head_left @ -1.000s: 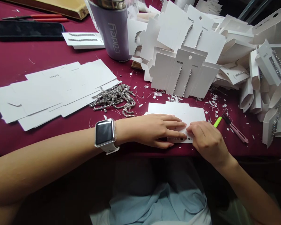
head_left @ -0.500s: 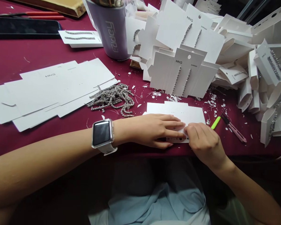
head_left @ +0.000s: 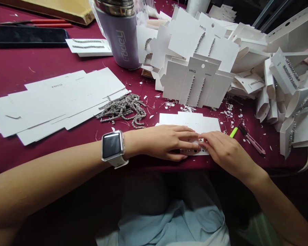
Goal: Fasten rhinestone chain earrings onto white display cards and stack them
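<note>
My left hand (head_left: 169, 141), with a watch on its wrist, lies flat and spread over a white earring card (head_left: 195, 120) near the table's front edge. Small holes show in the card above my fingers, and dark print runs along its near edge. My right hand (head_left: 224, 148) meets the left fingertips on the card, thumb and forefinger bent close together. Whatever lies between them is too small to make out. Left of the card, beyond my left wrist, is a tangled heap of silver rhinestone chains (head_left: 124, 107).
White card blanks (head_left: 66, 99) lie left. A purple tumbler (head_left: 124, 46) and finished earring cards (head_left: 195, 82) stand at the back. Folded cards (head_left: 269, 92) pile up right. A craft knife (head_left: 253, 140) lies beside my right hand amid paper scraps. A phone (head_left: 28, 37) is at far left.
My right hand has turned from a tight curl to flatter fingers over the card, and its thumb now shows. My left hand stays in place. The view has shifted slightly.
</note>
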The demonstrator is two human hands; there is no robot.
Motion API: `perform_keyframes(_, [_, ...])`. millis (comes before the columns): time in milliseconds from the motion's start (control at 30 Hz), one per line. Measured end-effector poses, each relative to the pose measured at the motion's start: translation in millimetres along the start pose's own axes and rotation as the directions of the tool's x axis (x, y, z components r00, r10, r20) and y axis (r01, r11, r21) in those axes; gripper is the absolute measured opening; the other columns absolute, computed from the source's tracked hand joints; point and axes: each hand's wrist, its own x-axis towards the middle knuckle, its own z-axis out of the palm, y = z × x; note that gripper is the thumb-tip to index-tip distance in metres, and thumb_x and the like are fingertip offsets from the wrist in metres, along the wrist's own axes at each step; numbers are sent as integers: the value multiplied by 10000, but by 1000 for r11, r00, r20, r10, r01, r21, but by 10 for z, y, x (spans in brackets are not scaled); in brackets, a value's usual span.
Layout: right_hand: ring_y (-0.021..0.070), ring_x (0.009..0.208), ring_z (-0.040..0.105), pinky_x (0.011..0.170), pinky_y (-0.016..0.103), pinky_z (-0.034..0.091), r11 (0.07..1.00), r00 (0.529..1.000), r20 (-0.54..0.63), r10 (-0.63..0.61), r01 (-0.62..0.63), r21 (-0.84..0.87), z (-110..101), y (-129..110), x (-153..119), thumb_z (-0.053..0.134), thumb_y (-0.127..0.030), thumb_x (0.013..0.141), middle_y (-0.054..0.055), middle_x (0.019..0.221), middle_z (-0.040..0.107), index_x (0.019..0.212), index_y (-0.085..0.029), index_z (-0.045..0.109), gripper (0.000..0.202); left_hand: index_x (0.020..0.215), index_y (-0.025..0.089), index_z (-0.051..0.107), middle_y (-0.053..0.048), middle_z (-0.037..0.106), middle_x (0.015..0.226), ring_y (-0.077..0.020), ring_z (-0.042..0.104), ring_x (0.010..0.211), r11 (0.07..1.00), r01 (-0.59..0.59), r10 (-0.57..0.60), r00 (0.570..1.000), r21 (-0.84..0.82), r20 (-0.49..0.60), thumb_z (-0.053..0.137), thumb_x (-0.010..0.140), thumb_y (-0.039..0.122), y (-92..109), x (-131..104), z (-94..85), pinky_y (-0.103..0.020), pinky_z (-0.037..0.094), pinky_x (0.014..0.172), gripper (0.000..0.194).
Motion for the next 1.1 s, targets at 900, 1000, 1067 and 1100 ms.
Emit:
perform_keyframes(900, [158, 749, 575, 725, 310, 503, 984, 992, -127, 25, -2, 178, 110, 75, -58, 536, -89, 809, 71, 794, 636, 910, -120, 548, 107, 1291, 201, 447, -100, 411, 1367, -240, 377, 1246, 1000, 9, -9, 1000, -4, 17, 384, 894, 325, 15, -18, -5, -365, 306, 1073, 421])
perform_keyframes(1000, [166, 746, 580, 715, 316, 507, 985, 995, -92, 30, -13, 174, 78, 58, -23, 521, -97, 820, 79, 797, 639, 905, -107, 559, 93, 1290, 202, 449, -102, 417, 1361, -239, 383, 1241, 1000, 11, -11, 1000, -4, 16, 383, 894, 326, 17, -13, -4, -366, 303, 1074, 420])
perform_keyframes(1067, [171, 743, 586, 700, 317, 511, 985, 998, -47, 36, -27, 169, 47, 50, -1, 499, -105, 834, 82, 797, 640, 894, -105, 568, 92, 1285, 203, 454, -100, 420, 1359, -240, 381, 1240, 1000, 13, -13, 1000, -7, 13, 384, 893, 327, 15, -7, -7, -371, 307, 1072, 418])
perform_keyframes(1100, [173, 742, 589, 691, 317, 513, 985, 999, -19, 42, -38, 166, 33, 50, 9, 486, -111, 841, 82, 795, 640, 887, -107, 572, 98, 1284, 204, 456, -99, 419, 1360, -242, 382, 1239, 1000, 12, -12, 1000, -9, 13, 382, 893, 326, 13, -4, -9, -374, 310, 1070, 416])
